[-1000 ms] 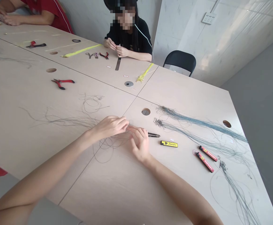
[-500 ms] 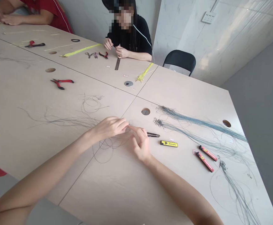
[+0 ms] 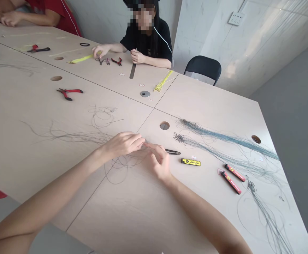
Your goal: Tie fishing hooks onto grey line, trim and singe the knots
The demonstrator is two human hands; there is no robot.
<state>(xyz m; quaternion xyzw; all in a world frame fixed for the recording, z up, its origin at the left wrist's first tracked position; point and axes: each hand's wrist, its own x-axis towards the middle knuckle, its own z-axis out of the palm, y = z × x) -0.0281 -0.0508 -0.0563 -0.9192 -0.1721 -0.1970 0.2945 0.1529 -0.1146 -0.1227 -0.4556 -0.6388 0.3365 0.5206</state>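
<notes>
1. Your right hand (image 3: pixel 159 163) is curled; I cannot tell what, if anything, its grip holds.
2. Just beyond, your left hand (image 3: pixel 124 144) is pinched closed; its grip's contents are hidden.
3. Thin dark strands (image 3: pixel 97 137) spread over the table (image 3: pixel 132 211) on either side of it.
4. Farther off, red-handled pliers (image 3: pixel 66 92) lie with handles spread.

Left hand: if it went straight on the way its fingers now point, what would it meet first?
Most likely the right hand, just ahead of the left hand; whether the two already touch is hard to tell.
</notes>
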